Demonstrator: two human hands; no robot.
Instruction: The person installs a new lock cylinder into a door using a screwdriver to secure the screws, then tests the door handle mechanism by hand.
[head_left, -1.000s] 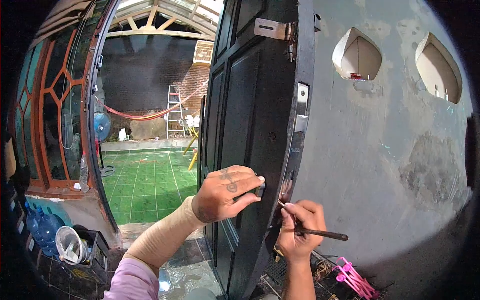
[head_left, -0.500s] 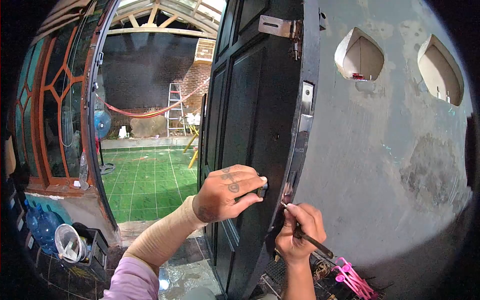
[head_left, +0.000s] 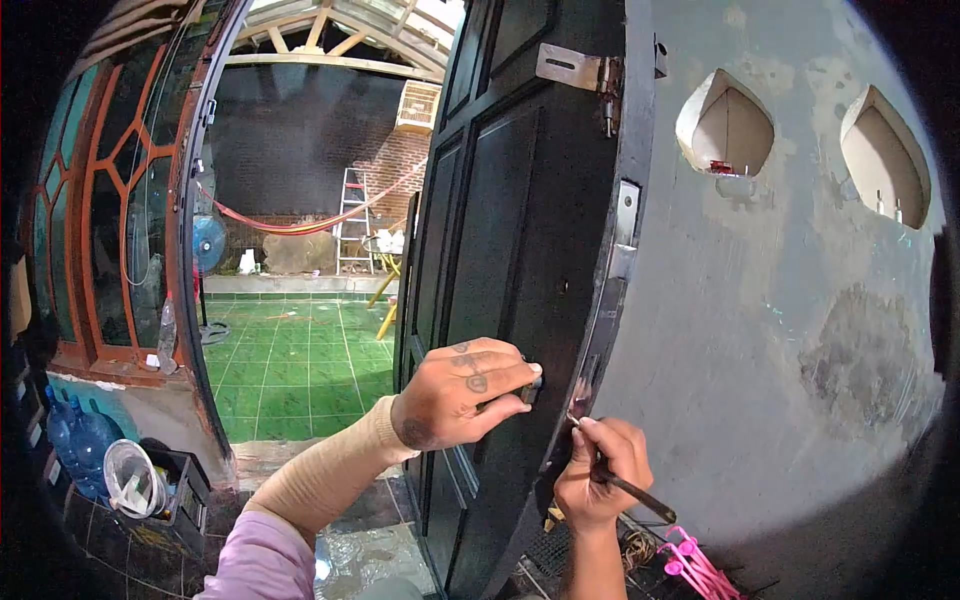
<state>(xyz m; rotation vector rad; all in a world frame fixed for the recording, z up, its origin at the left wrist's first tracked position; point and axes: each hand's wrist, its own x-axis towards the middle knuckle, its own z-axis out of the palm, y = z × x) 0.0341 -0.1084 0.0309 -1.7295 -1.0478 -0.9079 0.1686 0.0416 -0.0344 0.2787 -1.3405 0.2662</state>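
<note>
The black door (head_left: 505, 215) stands ajar in front of me, its edge turned toward me. My left hand (head_left: 465, 392) reaches to the door face, thumb and fingers pinching a small metal lock cylinder (head_left: 536, 380) that sticks out of it. At the door's edge, my right hand (head_left: 603, 465) is closed on a slim dark tool (head_left: 640, 494). Its dark end slants out to the lower right, and a thin pale tip shows between thumb and forefinger, close to the lock plate (head_left: 585, 388). The tip is too small to make out exactly.
A metal latch (head_left: 572, 68) projects from the door higher up. Pink tubular things (head_left: 692, 560) lie on the floor at lower right, by the grey wall (head_left: 735, 370). Blue bottles (head_left: 82, 445) and a black crate (head_left: 190, 500) stand at left. Green tiles (head_left: 290, 375) lie beyond the doorway.
The view has shifted slightly, so the door and wall appear a little lower and further right. Both hands keep their grips at the same spots on the door.
</note>
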